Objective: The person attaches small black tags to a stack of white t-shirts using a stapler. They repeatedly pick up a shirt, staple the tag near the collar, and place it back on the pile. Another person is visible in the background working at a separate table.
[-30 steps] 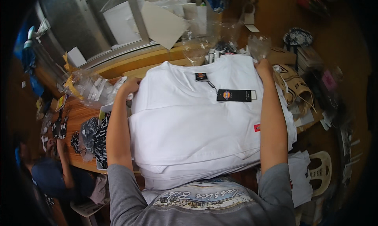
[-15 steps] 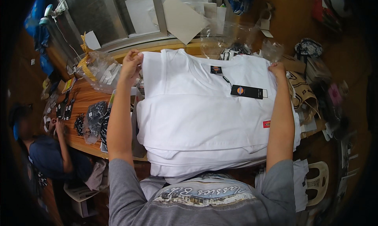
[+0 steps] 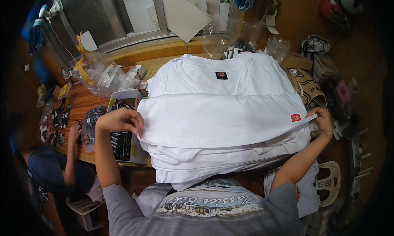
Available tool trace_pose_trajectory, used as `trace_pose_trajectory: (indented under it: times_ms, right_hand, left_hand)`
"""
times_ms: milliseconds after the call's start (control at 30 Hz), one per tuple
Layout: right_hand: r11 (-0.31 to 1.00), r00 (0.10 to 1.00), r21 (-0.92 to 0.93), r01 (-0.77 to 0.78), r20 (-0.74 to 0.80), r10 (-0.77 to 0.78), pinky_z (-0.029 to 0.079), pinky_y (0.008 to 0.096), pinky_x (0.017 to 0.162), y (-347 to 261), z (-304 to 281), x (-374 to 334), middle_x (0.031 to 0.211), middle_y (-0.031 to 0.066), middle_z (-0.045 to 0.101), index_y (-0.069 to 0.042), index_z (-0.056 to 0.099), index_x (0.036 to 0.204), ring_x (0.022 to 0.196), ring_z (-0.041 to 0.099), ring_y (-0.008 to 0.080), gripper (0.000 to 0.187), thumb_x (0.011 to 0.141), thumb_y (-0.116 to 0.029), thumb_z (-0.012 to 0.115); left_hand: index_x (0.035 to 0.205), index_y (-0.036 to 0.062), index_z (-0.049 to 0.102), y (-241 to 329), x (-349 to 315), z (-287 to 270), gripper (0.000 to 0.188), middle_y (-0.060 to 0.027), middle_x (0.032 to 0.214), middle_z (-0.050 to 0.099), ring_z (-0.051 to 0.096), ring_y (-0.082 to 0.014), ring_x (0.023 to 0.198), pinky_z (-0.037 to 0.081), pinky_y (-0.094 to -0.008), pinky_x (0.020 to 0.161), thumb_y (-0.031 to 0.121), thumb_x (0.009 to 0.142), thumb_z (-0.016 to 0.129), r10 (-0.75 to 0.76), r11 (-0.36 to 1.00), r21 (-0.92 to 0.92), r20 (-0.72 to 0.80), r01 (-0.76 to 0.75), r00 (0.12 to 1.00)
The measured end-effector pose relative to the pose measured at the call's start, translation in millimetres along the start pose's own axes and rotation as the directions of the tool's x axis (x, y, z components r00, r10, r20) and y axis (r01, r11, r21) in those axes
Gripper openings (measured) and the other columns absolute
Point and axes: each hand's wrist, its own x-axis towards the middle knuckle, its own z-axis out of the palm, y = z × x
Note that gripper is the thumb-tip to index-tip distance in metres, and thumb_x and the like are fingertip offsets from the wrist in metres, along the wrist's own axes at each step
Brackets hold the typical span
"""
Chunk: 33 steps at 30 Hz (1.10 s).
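A white T-shirt [image 3: 213,117] lies on top of a stack of folded white shirts [image 3: 176,170] in front of me. It has a black neck label [image 3: 221,75] and a small red patch [image 3: 296,117] near its right edge. A folded band of cloth runs across it below the neckline. My left hand [image 3: 123,122] grips the band's left corner, its fingers curled at the edge. At the opposite corner, beside the red patch, my right hand [image 3: 322,120] pinches the cloth and draws it taut.
Left of the stack stands an open box [image 3: 133,147] of black tags. Bagged small items [image 3: 108,75] lie behind it on the wooden table [image 3: 92,97]. A co-worker [image 3: 53,166] sits at left, handling small things. A plastic chair [image 3: 329,184] stands at right, by patterned bags [image 3: 308,88].
Both hands have come from the shirt's far shoulder corners down to the near band's corners. The black hang tag on the shirt's front is out of sight. The box of tags is more exposed.
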Motion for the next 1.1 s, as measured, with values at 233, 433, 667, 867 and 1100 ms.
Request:
trace_pose_trajectory:
  times_ms: [233, 433, 667, 867, 1100]
  right_hand:
    - [0.892, 0.990, -0.435, -0.125, -0.111, 0.084, 0.040, 0.0209, 0.066, -68, 34, 21, 0.075, 0.0069, 0.058, 0.002, 0.058, 0.084, 0.071, 0.052, 0.0113, 0.024, 0.070, 0.010, 0.041]
    - [0.852, 0.966, -0.481, 0.208, -0.034, -0.255, 0.041, 0.0215, 0.065, -145, 148, 71, 0.077, 0.0065, 0.058, 0.004, 0.057, 0.086, 0.071, 0.053, 0.0115, 0.017, 0.074, 0.003, 0.046]
    - [0.707, 0.759, -0.339, 0.621, 0.487, -0.433, 0.043, 0.0253, 0.064, -202, 298, 105, 0.073, 0.0135, 0.059, 0.003, 0.058, 0.078, 0.066, 0.058, 0.0203, 0.012, 0.068, 0.003, 0.052]
    - [0.676, 0.663, -0.293, 0.676, 0.642, -0.385, 0.043, 0.0317, 0.064, -186, 384, 119, 0.076, 0.0113, 0.059, -0.005, 0.060, 0.078, 0.070, 0.056, 0.0268, 0.013, 0.070, -0.011, 0.054]
    - [0.692, 0.718, -0.317, 0.649, 0.557, -0.418, 0.042, 0.0337, 0.065, -121, 429, 123, 0.074, 0.0084, 0.057, -0.009, 0.062, 0.076, 0.072, 0.053, 0.0246, 0.012, 0.072, -0.015, 0.052]
  left_hand:
    - [0.121, 0.0167, 0.034, 23, 79, 99, 0.062, -0.0105, 0.130, 0.024, 0.019, -0.0286, 0.121, 0.015, -0.0498, 0.094, 0.043, 0.069, 0.054, 0.473, 0.416, 0.903, -0.117, -0.104, 0.873]
    - [0.095, 0.0063, 0.055, 15, 54, 83, 0.031, -0.0116, 0.104, 0.050, 0.048, -0.0245, 0.096, 0.038, -0.0357, 0.081, 0.018, 0.067, 0.059, 0.628, 0.578, 0.733, -0.119, -0.358, 0.769]
    - [0.076, 0.0042, 0.060, -81, -66, -41, 0.017, -0.0137, 0.076, 0.059, 0.056, -0.0283, 0.074, 0.043, -0.0353, 0.067, -0.001, 0.064, 0.051, 0.372, 0.665, 0.569, -0.814, 0.483, 0.446]
    - [0.073, 0.0075, 0.062, -125, -25, -65, 0.015, -0.0115, 0.075, 0.054, 0.050, -0.0293, 0.080, 0.042, -0.0334, 0.070, 0.003, 0.064, 0.051, 0.277, 0.654, 0.524, -0.837, 0.547, 0.471]
    - [0.075, 0.0086, 0.061, -146, -4, -86, 0.013, -0.0094, 0.085, 0.053, 0.047, -0.0281, 0.085, 0.042, -0.0338, 0.070, 0.007, 0.066, 0.052, 0.210, 0.247, 0.603, -0.798, 0.759, 0.565]
